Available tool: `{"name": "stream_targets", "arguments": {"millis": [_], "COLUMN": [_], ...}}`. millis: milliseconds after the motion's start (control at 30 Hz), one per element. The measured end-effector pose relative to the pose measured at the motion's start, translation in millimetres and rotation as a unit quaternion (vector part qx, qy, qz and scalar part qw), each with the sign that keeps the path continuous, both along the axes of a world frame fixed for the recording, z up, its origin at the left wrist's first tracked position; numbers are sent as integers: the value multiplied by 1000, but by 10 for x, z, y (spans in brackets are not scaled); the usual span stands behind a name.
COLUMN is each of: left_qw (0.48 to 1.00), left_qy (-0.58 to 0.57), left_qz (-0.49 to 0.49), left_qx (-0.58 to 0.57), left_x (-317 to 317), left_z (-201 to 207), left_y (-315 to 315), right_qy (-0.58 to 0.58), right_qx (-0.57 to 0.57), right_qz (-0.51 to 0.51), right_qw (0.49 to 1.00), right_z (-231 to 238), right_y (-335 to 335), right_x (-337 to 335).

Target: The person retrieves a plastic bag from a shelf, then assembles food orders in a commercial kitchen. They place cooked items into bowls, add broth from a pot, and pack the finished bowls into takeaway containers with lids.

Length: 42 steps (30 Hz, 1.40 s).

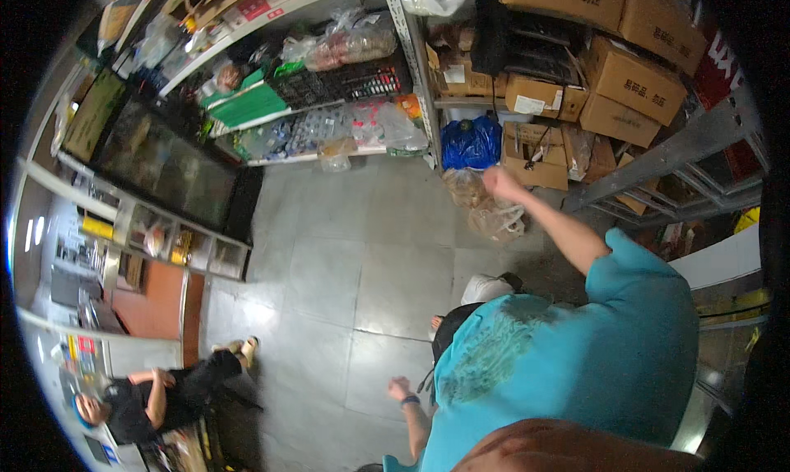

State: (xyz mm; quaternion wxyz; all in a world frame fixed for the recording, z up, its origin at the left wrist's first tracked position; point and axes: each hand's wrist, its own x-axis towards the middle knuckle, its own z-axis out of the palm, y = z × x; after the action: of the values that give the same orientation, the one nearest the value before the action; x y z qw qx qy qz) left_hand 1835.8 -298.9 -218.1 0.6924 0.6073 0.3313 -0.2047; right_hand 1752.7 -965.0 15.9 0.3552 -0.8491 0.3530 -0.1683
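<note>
Reaching out over a grey tiled floor (pixel 321 266), a person in a turquoise T-shirt (pixel 592 357) extends the right hand (pixel 497 181) to a pair of see-through plastic bags among storeroom shelves. The upper bag, a crumpled tan-tinted plastic bag (pixel 462 189), sits on the floor just below a bulging blue plastic bag (pixel 471 143); its brownish contents are too blurred to identify. Close against it lies the second, a whitish clear plastic bag (pixel 499 223), slack and wrinkled, with loose film gathered at its edge.

The right hand overlaps the upper edge of the bags, its fingers seemingly folded inward; whether they pinch the plastic or only hang above it cannot be told from this angle. The left hand (pixel 399 387), with a dark band (pixel 410 399) around its wrist, is held low over the tiles, well apart from the bags. Its fingers look loosely curled, though how tightly they press together cannot be made out.

Brown cardboard boxes (pixel 634 89) are stacked beyond the right arm, and a metal shelving unit (pixel 415 69) bears plastic-wrapped goods. At lower left, a co-worker in black (pixel 136 410) stands with one forearm across the body.
</note>
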Motion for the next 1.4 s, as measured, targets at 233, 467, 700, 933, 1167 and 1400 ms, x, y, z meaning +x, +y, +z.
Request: {"name": "stream_targets", "arguments": {"millis": [233,467,700,933,1167,1400], "left_qw": [966,988,920,866,753,546], "left_qy": [-159,9,-62,-82,-61,-282], "left_qz": [-203,-154,-387,-477,-610,-748], "left_qx": [29,-4,-13,-125,-239,-252], "left_x": [3001,3557,4786,5805,5934,5184], "left_z": [795,551,738,1190,1278,2046], "left_y": [-1313,-2591,-4298,-6067,-7419,-8381], "right_qy": [-244,-51,135,-68,24,-118], "right_qx": [-443,-678,-427,-631,-499,-575], "right_qz": [-255,-330,-267,-446,-667,-602], "right_qw": [824,654,853,631,553,541], "right_z": [2612,4202,4617,5657,6616,6778], "right_y": [-2710,-4626,-5346,-4778,-5032,-4380], "right_x": [2021,2634,2902,2207,1206,841]}}
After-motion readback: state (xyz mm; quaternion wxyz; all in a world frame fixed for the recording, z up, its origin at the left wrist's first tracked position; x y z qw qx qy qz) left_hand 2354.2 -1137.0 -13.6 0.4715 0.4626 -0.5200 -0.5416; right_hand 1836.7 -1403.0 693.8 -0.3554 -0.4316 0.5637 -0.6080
